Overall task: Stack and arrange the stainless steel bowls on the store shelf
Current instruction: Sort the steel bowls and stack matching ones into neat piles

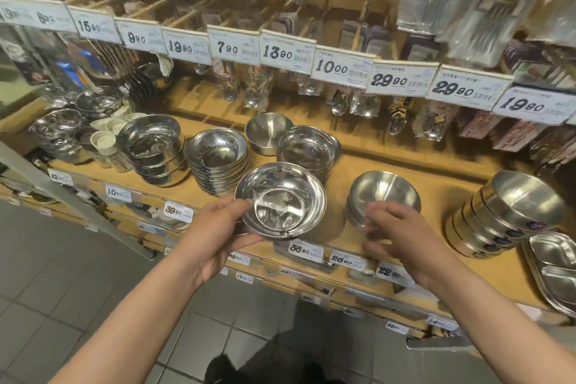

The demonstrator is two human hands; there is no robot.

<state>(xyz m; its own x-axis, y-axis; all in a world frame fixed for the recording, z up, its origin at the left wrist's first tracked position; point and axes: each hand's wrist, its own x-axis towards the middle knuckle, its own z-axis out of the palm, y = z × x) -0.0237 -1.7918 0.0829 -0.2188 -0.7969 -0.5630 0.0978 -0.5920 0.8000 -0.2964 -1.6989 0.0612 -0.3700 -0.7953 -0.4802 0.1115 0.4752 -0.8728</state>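
Above shelf edge (311,262), left hand (215,237) grips bowl (280,201) — right hand (402,234) blurred.

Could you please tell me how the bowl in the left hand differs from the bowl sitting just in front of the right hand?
The held bowl is mirror-shiny, wide-rimmed and shallow; the shelf bowl looks brushed and deeper. The left hand grips the first by its rim; the second rests on the shelf, tilted. Both are steel and empty.

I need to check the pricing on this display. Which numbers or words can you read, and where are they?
Upper rail tags, left to right: "15 90", "9 80", "19 90", "7 90", "13 90", "10 00", "29 90", "29 90", "19 90".
Bowl shelf edge tags: "10 00", "39 90", "38 90", "26 90".
Small print, barcodes and bowl stickers: too blurred.
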